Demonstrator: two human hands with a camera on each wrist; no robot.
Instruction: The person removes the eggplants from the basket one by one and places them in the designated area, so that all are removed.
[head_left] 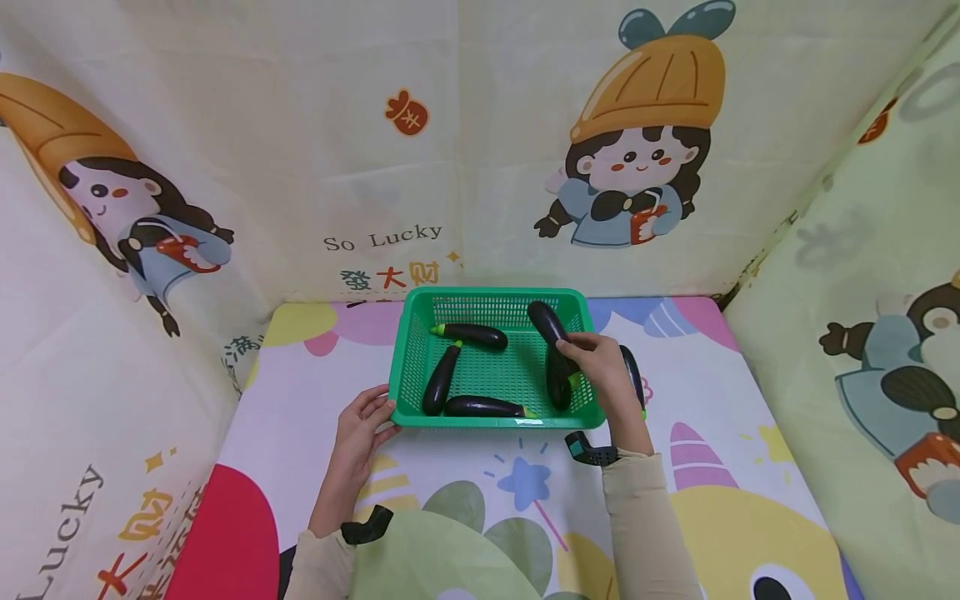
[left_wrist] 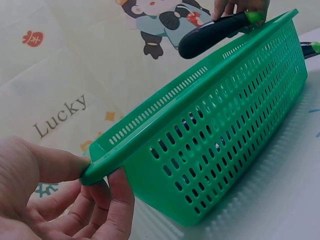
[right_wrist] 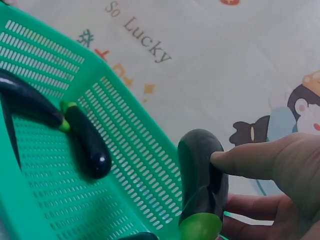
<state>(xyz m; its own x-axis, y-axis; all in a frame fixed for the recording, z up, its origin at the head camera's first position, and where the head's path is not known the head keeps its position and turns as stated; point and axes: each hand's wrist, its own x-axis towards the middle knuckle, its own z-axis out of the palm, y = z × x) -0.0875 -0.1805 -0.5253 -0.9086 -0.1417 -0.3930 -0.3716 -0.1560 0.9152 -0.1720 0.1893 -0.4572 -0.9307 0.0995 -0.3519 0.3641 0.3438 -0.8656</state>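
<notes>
Pinching an eggplant (head_left: 550, 325) between thumb and fingers, the right hand (head_left: 603, 367) holds it over the right end of a green basket (head_left: 487, 292), right of centre in the head frame. The relation that matters is between this eggplant and the basket floor: its long axis slants from upper left, where the blunt dark end points, to lower right, where the hand grips near the stem end. In the left wrist view it shows above the basket's rim, its green cap toward the upper right. Another eggplant (head_left: 558, 392) lies just below it inside the basket; whether the two touch, I cannot tell.

Three more lie in the basket: one (head_left: 480, 336) nearly level toward the upper left, one (head_left: 441, 382) slanting along the left side, and one (head_left: 483, 406) along the front wall.

At the lower left of the basket, the left hand (head_left: 362, 425) pinches the corner of the rim, thumb above and fingers underneath.

Outside the basket, on the counter (head_left: 300, 392), a further eggplant (head_left: 632, 375) lies just right of the right wrist, partly hidden, its long axis running mostly up and down the frame. The right hand is much nearer to it than the left.
</notes>
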